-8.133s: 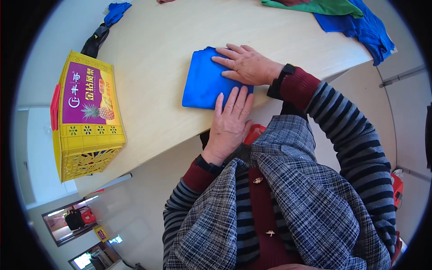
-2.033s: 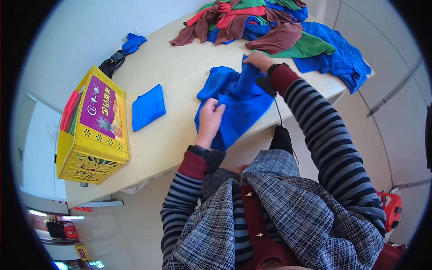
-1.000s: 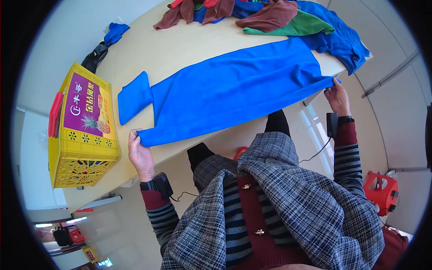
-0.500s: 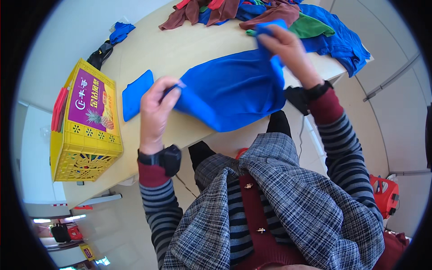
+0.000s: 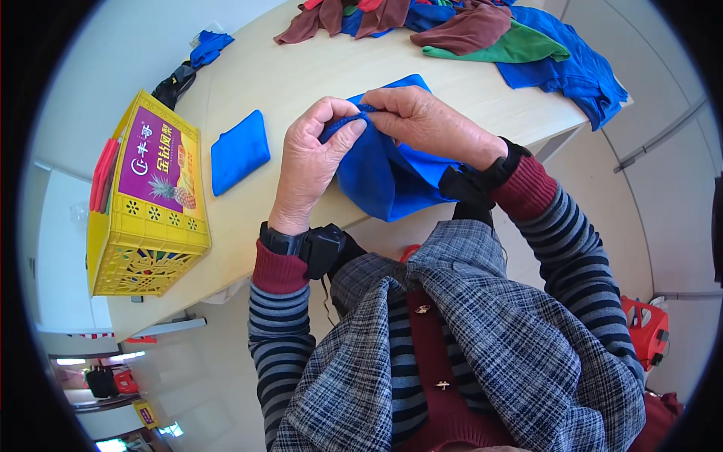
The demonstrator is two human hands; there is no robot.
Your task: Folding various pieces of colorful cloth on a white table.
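A blue cloth (image 5: 388, 181) hangs from both my hands over the table's near edge, with part of it lying on the tabletop. My left hand (image 5: 320, 147) pinches its stitched edge between thumb and fingers. Right beside it, my right hand (image 5: 429, 124) grips the same edge, so the two sets of fingertips nearly touch. To the left of my hands lies a flat, folded blue cloth (image 5: 239, 153), which neither hand touches.
A yellow plastic crate (image 5: 151, 203) with a purple label stands at the table's left. Brown cloths (image 5: 471, 30), a green cloth (image 5: 531, 44) and blue cloth (image 5: 565, 71) are heaped along the far side. A red chair-like object (image 5: 644, 331) is at lower right.
My hands have come together from wide apart, bringing the cloth's two held corners to meet. The stretched cloth now hangs in folds below them.
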